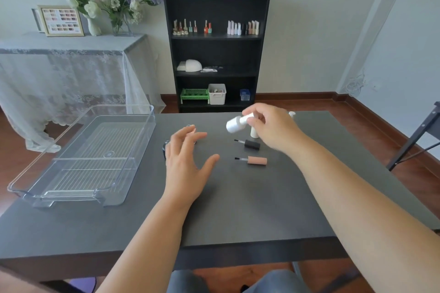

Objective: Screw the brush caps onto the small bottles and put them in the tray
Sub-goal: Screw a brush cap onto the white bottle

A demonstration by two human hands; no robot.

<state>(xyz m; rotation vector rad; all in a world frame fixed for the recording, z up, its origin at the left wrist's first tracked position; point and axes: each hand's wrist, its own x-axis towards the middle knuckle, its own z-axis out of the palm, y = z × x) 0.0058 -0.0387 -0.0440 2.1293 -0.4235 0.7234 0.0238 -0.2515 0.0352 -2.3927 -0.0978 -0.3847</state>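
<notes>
My right hand [264, 126] pinches a white bottle [234, 124] by its cap, tilted above the bench [238, 209] near the far edge. My left hand [188, 162] hovers empty, fingers spread, partly hiding small bottles behind it. A black brush cap [250, 144] and pink brush cap [254, 160] lie mid-bench; the clear tray [78, 157] sits at the left edge.

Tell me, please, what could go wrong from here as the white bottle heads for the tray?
1. The right hand pinches the white bottle only by its cap, tilted in mid-air; it could slip or, if loosely screwed, come apart.
2. The clear tray overhangs the table edge on the left, so a hard drop might tip it.
3. The left hand hovers over small bottles it partly hides and could knock them; the black brush cap and pink brush cap could roll.
</notes>
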